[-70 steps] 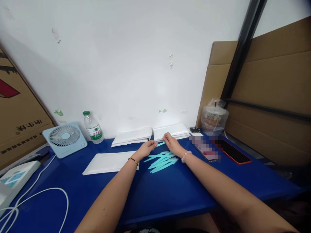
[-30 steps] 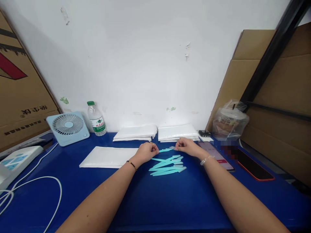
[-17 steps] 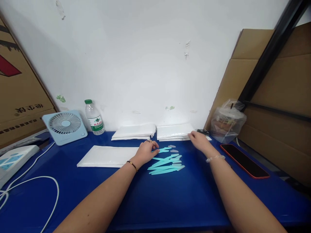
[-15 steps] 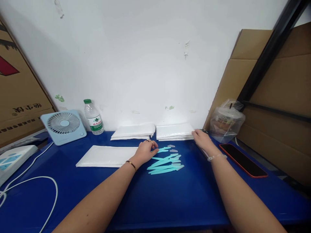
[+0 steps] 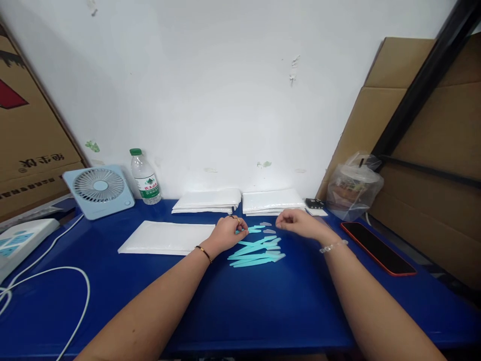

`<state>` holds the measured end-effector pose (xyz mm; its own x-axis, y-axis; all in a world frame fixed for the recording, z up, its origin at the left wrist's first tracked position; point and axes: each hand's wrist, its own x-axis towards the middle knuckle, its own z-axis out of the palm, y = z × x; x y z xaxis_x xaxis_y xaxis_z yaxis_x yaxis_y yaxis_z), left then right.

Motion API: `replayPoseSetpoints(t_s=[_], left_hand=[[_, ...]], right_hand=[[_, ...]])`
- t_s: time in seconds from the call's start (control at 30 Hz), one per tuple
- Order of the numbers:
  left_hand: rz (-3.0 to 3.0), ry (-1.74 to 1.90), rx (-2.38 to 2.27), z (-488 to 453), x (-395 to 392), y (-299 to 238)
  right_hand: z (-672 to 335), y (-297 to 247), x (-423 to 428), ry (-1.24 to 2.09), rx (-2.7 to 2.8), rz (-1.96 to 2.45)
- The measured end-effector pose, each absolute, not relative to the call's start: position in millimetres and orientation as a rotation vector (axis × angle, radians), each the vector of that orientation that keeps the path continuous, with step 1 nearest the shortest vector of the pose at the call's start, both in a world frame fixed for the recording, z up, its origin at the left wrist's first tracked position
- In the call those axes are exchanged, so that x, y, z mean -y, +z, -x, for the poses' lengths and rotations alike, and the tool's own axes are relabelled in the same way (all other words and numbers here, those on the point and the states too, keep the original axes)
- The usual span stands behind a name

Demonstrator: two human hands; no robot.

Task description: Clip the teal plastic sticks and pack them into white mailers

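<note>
Several teal eyebrow razors (image 5: 257, 256) lie in a loose pile on the blue table, their blade ends to the right. My left hand (image 5: 227, 230) is closed at the far end of the pile, fingertips on the handle of a teal razor (image 5: 256, 228). Right of that razor, two small translucent pieces (image 5: 268, 231) lie on the table. My right hand (image 5: 298, 224) hovers just beyond them, thumb and fingers drawn together; anything between them is too small to make out. Beside my left wrist lies a white padded envelope (image 5: 161, 238).
Two stacks of white padded envelopes (image 5: 206, 200) lie against the wall. A water bottle (image 5: 146, 178), a light-blue fan (image 5: 101, 190) and a power strip with white cable (image 5: 28, 243) are on the left. A phone (image 5: 378, 249) and a bagged cup (image 5: 353, 193) are on the right.
My right hand has left the right envelope stack and moved left, toward the small translucent pieces, uncovering a dark object by the stack. My left hand stays nearly in place at the razors.
</note>
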<state>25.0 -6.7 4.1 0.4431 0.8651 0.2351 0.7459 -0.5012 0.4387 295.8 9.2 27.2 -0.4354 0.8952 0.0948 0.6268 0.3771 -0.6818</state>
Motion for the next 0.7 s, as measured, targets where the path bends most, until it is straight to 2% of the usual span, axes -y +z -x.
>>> replayPoseSetpoints(t_s=[0.33, 0.7], left_hand=[[-2.488, 0.508, -1.255, -35, 16, 5], [-2.513, 0.545, -1.457, -28, 7, 11]], right_hand=[[-265, 14, -2, 0.834, 2.398, 1.272], [-274, 18, -9, 0.699, 2.347, 1.237]])
